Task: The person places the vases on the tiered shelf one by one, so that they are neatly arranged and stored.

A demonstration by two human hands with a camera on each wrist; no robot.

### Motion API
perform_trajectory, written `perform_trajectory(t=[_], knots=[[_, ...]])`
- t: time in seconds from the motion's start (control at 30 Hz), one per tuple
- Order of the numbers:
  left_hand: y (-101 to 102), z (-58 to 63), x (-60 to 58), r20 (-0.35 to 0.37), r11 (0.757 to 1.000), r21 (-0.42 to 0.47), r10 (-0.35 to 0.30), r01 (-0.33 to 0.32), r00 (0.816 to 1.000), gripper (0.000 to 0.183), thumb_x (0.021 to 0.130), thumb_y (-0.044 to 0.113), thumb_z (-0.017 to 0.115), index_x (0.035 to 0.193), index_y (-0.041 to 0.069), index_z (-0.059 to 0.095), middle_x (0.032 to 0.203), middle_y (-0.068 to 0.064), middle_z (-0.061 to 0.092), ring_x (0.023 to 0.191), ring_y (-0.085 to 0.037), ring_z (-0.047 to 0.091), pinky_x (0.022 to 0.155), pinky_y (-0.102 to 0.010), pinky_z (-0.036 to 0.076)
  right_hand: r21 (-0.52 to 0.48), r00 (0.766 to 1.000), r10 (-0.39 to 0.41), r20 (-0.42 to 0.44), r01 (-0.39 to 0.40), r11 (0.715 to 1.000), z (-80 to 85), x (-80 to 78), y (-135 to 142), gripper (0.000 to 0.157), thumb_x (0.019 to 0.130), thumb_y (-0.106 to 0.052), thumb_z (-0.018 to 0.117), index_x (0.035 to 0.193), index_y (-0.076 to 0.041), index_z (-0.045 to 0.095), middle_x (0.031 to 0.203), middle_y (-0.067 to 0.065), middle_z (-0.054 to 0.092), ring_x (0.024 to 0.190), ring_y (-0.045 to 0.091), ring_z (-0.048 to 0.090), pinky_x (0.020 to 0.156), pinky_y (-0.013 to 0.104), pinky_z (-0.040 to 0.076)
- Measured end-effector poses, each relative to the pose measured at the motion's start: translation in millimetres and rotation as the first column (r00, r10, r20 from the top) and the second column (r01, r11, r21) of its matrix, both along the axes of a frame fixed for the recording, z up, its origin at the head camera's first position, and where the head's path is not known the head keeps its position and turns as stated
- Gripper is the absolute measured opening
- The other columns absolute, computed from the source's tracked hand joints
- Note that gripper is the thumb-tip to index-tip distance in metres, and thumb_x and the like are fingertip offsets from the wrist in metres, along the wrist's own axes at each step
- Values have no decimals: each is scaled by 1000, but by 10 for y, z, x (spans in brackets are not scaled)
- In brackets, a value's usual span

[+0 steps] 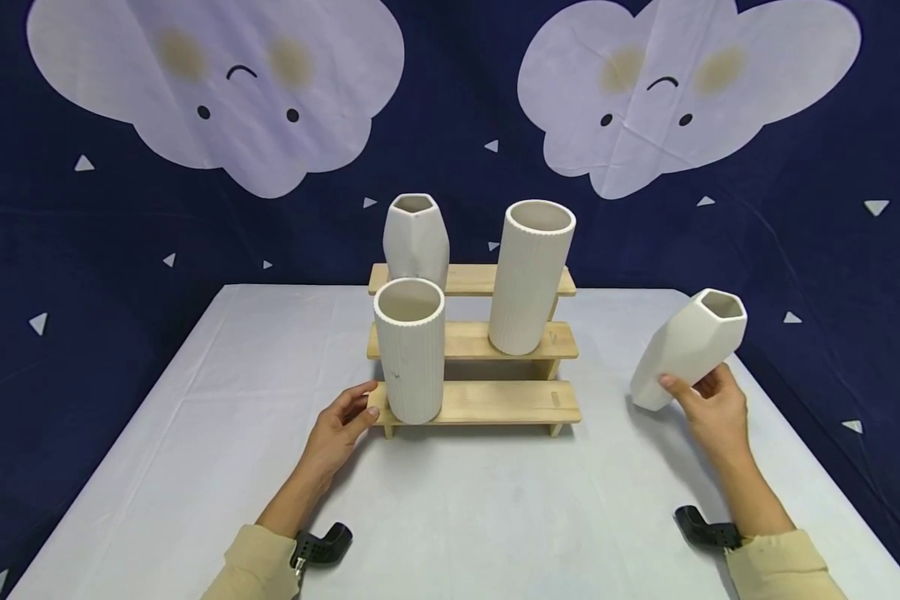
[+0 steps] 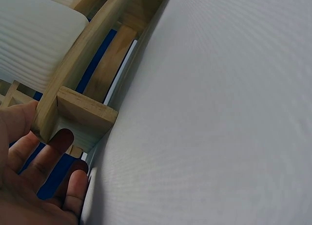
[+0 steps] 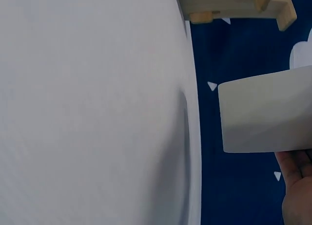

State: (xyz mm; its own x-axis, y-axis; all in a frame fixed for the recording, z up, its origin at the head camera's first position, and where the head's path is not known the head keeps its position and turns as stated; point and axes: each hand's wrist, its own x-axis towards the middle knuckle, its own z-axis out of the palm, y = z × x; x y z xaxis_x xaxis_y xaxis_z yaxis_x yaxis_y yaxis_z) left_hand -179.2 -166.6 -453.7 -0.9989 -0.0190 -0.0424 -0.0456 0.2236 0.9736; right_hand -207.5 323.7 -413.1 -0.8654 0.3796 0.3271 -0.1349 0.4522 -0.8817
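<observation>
My right hand (image 1: 716, 412) grips a white faceted vase (image 1: 682, 354) low on its body, tilted with its mouth toward the upper right. Its base (image 3: 243, 118) shows apart from the tabletop in the right wrist view. At the left end of a three-tier wooden stand (image 1: 510, 402), my left hand (image 1: 337, 429) pinches the lowest board, thumb on top and fingers beneath (image 2: 63, 140). A ribbed white cylinder vase (image 1: 414, 371) stands on that board, close to the left hand. Another ribbed cylinder vase (image 1: 528, 283) leans slightly on the middle tier, toward the right.
On the top tier, a second faceted white vase (image 1: 416, 242) is partly hidden behind the front cylinder. White cloth covers the table (image 1: 540, 517), whose right edge runs near the right hand. A dark blue curtain (image 1: 457, 100) with cloud prints hangs behind.
</observation>
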Motion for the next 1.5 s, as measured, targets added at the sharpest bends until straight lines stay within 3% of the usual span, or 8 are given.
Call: perform_trajectory(t=[0.67,1.5], knots=[[-4,0,-5,2,1000,10,-4,4,1000,42,92,23,61,133,23,51,122,-9,59,105,-14,54,84,-20,45,56,998,57,2,-57,997,93,193,-245,57,77,-5,77,129,-10,53,104,-28,54,93,-10,55,79,5,42],[17,22,2,3,1000,-13,8,-8,1000,43,92,23,62,134,20,51,122,-11,59,104,-13,54,83,-17,45,91,982,177,-68,-170,981,293,343,-548,60,76,0,76,131,-6,52,114,-22,55,103,-6,54,85,6,41]])
